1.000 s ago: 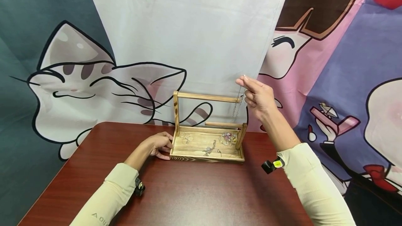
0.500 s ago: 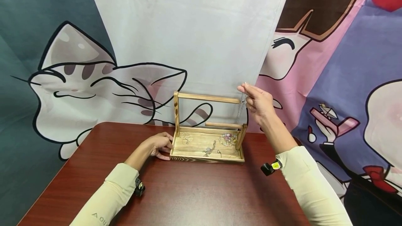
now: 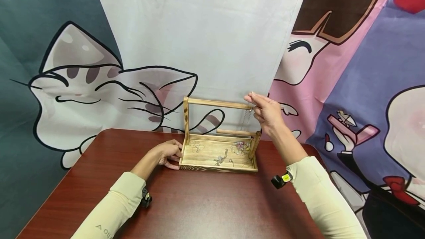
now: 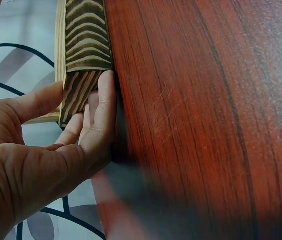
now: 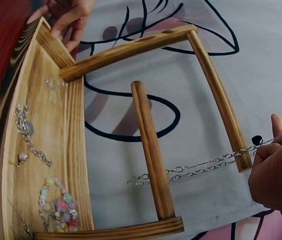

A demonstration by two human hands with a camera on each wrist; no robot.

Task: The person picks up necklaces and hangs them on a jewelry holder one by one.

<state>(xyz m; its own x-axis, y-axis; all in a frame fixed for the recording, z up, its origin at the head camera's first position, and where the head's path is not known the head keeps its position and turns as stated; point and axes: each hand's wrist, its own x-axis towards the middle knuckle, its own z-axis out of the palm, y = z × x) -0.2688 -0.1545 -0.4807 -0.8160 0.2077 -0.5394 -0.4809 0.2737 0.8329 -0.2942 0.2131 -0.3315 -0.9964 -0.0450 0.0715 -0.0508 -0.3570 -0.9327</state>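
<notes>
A wooden jewelry stand (image 3: 212, 168) has a shallow tray, an upper bar (image 3: 216, 102) on a left post and a shorter lower bar (image 3: 234, 132) on a right post. My left hand (image 3: 170, 153) grips the tray's left end, thumb at the rim and fingers against the end wall. My right hand (image 3: 269, 114) pinches a silver chain necklace (image 5: 195, 164) at the upper bar's free end. Its doubled strands hang down, crossing both bars in the right wrist view. In the tray lie a silver chain (image 5: 27, 135) and a pastel beaded bracelet (image 5: 66, 205).
The stand sits near the far edge of a dark red wooden table (image 3: 206, 202). Behind it hangs a cartoon-printed cloth (image 3: 212, 40). Small jewelry pieces (image 5: 52, 84) also lie at the tray's left end.
My right hand has come down and then left, bringing the necklace to the upper bar's free end. The left hand keeps its hold on the tray.
</notes>
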